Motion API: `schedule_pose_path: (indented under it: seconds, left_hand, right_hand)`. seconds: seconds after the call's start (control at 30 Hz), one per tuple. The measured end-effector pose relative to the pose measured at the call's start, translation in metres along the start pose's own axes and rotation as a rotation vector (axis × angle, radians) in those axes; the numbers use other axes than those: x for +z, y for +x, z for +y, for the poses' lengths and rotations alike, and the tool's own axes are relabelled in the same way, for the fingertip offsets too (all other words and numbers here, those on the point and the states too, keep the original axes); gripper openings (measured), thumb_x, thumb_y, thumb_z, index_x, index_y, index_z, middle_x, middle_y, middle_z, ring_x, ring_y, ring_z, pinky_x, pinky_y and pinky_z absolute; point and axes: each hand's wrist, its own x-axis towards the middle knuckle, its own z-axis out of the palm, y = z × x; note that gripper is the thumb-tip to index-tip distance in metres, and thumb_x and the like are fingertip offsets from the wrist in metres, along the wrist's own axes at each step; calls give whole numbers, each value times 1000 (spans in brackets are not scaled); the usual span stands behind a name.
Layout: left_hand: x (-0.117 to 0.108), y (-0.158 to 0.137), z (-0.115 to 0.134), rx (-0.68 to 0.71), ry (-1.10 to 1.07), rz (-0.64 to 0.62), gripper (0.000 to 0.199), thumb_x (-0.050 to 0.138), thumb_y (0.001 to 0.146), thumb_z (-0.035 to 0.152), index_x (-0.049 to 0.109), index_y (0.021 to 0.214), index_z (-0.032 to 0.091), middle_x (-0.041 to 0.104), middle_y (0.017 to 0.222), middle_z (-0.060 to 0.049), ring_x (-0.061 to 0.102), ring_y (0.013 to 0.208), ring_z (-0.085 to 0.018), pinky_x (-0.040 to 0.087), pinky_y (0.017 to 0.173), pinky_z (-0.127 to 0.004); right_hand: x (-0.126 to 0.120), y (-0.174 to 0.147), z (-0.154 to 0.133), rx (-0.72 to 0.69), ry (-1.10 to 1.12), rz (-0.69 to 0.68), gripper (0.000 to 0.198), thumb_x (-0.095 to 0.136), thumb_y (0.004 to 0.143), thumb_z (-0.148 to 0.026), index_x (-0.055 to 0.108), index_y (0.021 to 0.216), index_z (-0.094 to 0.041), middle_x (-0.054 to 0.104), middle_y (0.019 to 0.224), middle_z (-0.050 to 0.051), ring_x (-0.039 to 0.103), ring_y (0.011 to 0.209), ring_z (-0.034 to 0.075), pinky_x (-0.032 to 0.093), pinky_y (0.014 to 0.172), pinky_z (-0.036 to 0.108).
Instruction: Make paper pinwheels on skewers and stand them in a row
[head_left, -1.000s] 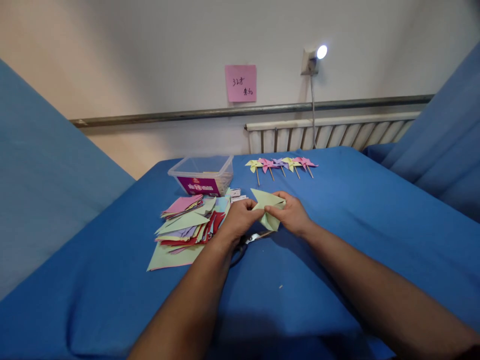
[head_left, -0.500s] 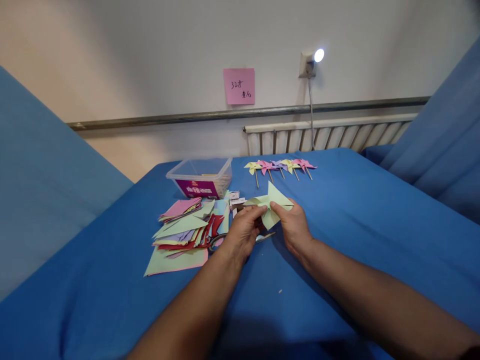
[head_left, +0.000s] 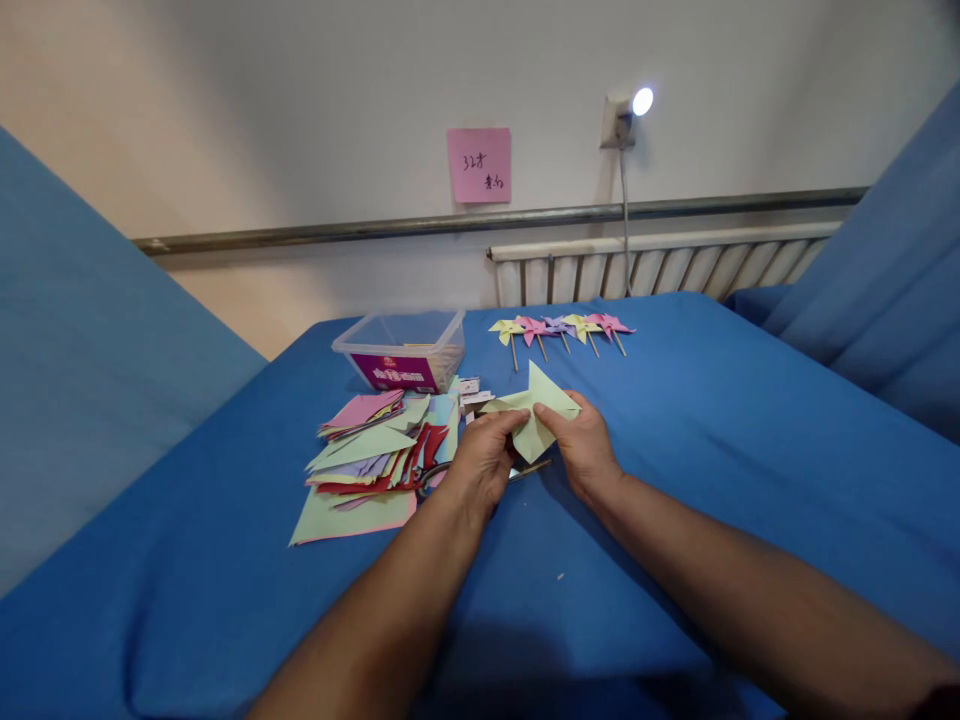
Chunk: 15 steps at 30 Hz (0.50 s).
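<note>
A pale green paper pinwheel [head_left: 534, 440] is held above the table between both hands, its pointed blades spread out. My left hand [head_left: 484, 455] pinches it from the left, thumb near the centre. From the right, my right hand [head_left: 589, 445] grips it, with the thumb on its face and the fingers behind. The hands hide parts of the blades and whatever lies behind them. Below my left hand, partly covered, lie scissors [head_left: 532, 469] with a dark handle.
Left of my hands lies a stack of coloured paper [head_left: 367, 450]. Behind it stands a clear plastic box [head_left: 397, 350] with a purple label. Several finished pinwheels [head_left: 532, 328] on sticks lie at the back of the blue-covered table [head_left: 712, 430]. Small white boxes [head_left: 472, 393] sit beside the paper.
Both hands and the green pinwheel have shifted slightly left. The thumbs remain close to the pinwheel's centre, and the grip looks much the same.
</note>
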Motion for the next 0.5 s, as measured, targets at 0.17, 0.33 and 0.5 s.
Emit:
schedule_pose_path:
  seconds: [0.17, 0.33, 0.5]
  left_hand:
    - [-3, 1, 15, 16, -75, 25, 22, 69, 61, 5, 67, 83, 8, 71, 78, -8, 65, 64, -17, 54, 64, -29]
    - [-6, -1, 31, -5, -142, 37, 21, 64, 66, 3, 66, 85, 11, 71, 78, -5, 64, 64, -16, 54, 63, -27]
    - [-5, -4, 32, -41, -175, 6, 21, 62, 68, 3, 67, 86, 11, 71, 81, -6, 65, 68, -16, 53, 62, -25]
  right_hand:
    - [-9, 2, -8, -323, -243, -107, 57, 64, 71, -24, 46, 125, -24, 57, 121, 9, 59, 101, 21, 48, 85, 38]
    - [-16, -2, -23, -755, -719, -305, 47, 57, 71, -12, 58, 114, -29, 32, 145, 5, 34, 132, 28, 32, 105, 48]
    - [-17, -1, -24, -890, -910, -360, 23, 65, 75, -23, 66, 97, -29, 34, 144, 2, 33, 131, 30, 27, 106, 51]
